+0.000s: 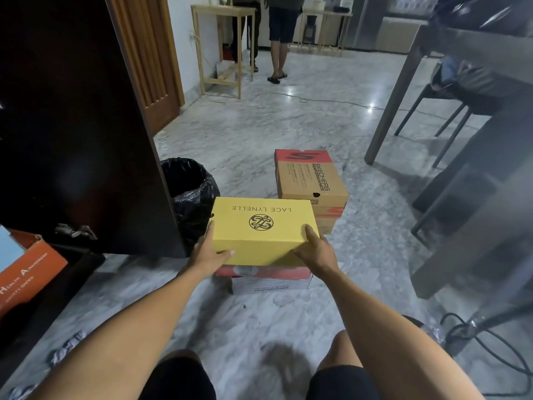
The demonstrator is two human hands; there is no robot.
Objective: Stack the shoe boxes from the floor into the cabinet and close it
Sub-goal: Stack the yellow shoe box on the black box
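A yellow shoe box (259, 226) marked LACE LYNELLE rests on a red-and-white shoe box (268, 281) on the marble floor. My left hand (209, 251) grips its near left corner and my right hand (317, 249) grips its near right corner. Behind it stands a brown and red Skechers box (310, 176) on top of another box (328, 216). The dark cabinet door (78, 125) hangs open at the left. An orange box (27, 272) lies inside the cabinet at the lower left.
A bin with a black bag (190, 192) stands between the door and the boxes. A grey table (403, 90) and chairs fill the right side. Cables (490, 345) trail at the lower right. Two people (279, 36) stand far back by wooden tables.
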